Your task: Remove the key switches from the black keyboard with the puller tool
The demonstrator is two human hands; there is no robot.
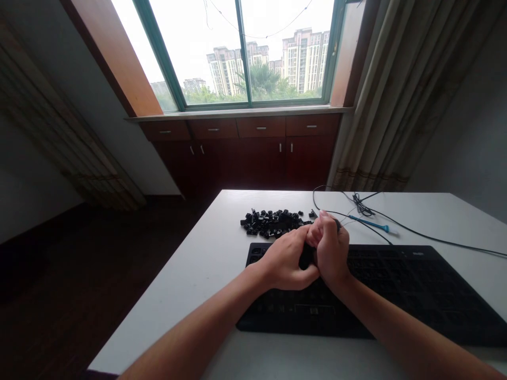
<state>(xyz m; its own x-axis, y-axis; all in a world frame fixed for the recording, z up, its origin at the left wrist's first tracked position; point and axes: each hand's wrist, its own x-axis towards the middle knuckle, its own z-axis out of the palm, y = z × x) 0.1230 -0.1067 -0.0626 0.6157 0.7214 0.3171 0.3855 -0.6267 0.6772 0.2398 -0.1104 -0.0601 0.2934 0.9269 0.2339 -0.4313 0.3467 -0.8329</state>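
A black keyboard [396,279] with its keycaps off in at least part of its area lies on the white table. Both hands meet above its left half. My left hand [287,261] is curled, its fingers against the right hand and its thumb bent inward. A dark gap shows between its thumb and fingers, and what it grips is hidden. My right hand [330,250] is closed in a fist with the thumb on top. A small dark end shows beside that thumb, but I cannot make out the held thing. Just behind the hands lies a pile of black keycaps [273,221].
A slim blue tool [368,224] with a whitish end lies behind the keyboard. Black cable [428,237] runs across the back right of the white table [186,295], with a bundled coil [361,205]. Beyond stand red-brown cabinets [241,158] under a window.
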